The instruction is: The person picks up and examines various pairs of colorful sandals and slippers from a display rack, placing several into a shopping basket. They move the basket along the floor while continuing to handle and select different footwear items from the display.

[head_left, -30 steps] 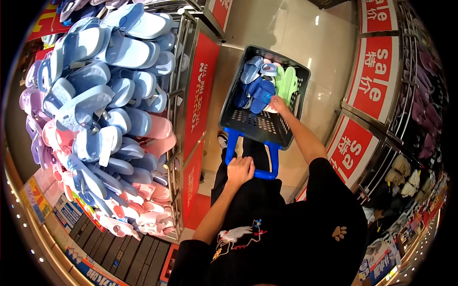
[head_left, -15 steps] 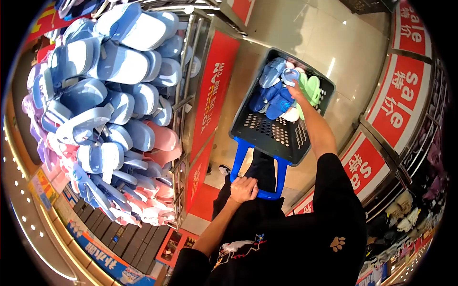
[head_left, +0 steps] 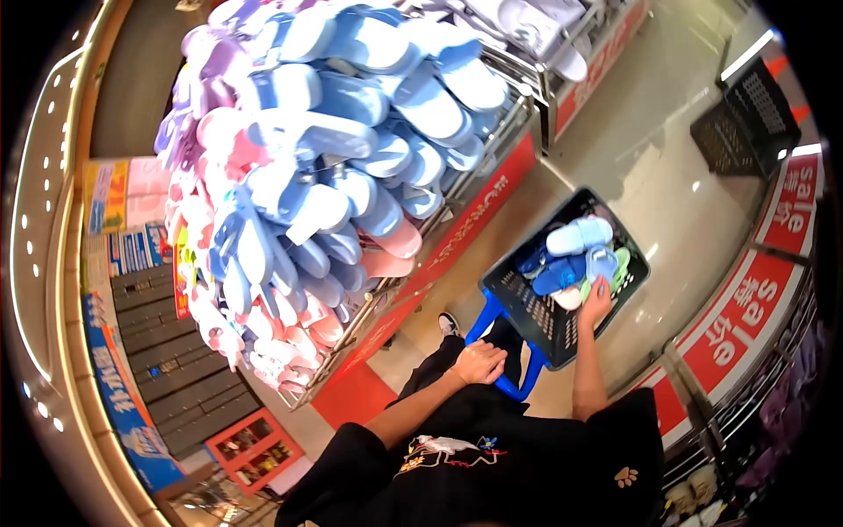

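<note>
My left hand (head_left: pixel 480 362) is closed around the blue handle (head_left: pixel 530 372) of a dark grey shopping basket (head_left: pixel 562 338). Inside the basket, my right hand (head_left: pixel 597 304) has its fingers closed on a light blue slipper (head_left: pixel 601 263). Another light blue slipper (head_left: pixel 579 235) lies on top of the pile, just beyond. Dark blue slippers (head_left: pixel 555 276) are to the left of my right hand, and a pale green slipper (head_left: pixel 622 260) shows at the right. A whitish slipper (head_left: pixel 567 299) sits at the near side of the pile.
To my left, a metal rack (head_left: pixel 518 119) is heaped with light blue slippers (head_left: pixel 351 97) and pink slippers (head_left: pixel 395 239). Bins with red sale signs (head_left: pixel 722 316) line the right side. Another dark basket (head_left: pixel 746 123) stands on the tiled floor (head_left: pixel 654 123) ahead.
The view has turned, so the rack and basket appear shifted. My right hand has drawn back toward the basket's near right side with the slipper. My left hand stays on the handle.
</note>
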Demonstrator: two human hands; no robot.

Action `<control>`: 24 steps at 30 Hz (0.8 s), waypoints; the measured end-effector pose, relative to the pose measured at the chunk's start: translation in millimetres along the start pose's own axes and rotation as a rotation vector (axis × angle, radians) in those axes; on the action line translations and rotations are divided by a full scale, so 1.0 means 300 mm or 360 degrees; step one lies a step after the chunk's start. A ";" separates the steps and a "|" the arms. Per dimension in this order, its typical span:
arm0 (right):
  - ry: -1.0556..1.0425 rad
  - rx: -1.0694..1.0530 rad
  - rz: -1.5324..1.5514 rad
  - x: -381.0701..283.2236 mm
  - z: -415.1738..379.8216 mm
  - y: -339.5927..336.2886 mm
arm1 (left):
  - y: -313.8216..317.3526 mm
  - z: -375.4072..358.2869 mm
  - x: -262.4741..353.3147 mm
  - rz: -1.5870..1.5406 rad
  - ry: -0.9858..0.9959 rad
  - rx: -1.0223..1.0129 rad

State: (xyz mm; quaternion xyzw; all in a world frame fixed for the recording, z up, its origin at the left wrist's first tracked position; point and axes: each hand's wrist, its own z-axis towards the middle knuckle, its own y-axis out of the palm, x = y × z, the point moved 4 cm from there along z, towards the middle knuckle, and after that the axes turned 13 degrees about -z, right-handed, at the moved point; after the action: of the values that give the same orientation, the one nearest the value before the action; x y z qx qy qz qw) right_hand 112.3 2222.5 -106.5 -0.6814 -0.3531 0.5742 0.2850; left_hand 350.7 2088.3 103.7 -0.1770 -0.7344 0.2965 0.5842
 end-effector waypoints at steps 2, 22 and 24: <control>-0.0096 0.0051 0.0133 -0.073 -0.036 -0.108 | 0.009 0.006 -0.005 -0.0049 0.0019 0.0041; -0.0691 0.0230 0.1490 -1.041 -0.350 -0.950 | -0.449 0.199 0.079 -0.1657 0.0068 0.1399; -0.0629 0.0012 0.1650 -1.081 -0.413 -0.930 | -0.535 0.135 0.123 -0.1874 0.0051 0.1245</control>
State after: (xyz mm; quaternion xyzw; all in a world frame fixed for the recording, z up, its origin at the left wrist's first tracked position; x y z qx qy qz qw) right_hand 161.9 2126.4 325.6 -0.6443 -0.0161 0.7575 -0.1043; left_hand 316.3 1979.2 228.8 0.4682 -0.5390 0.1708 0.6791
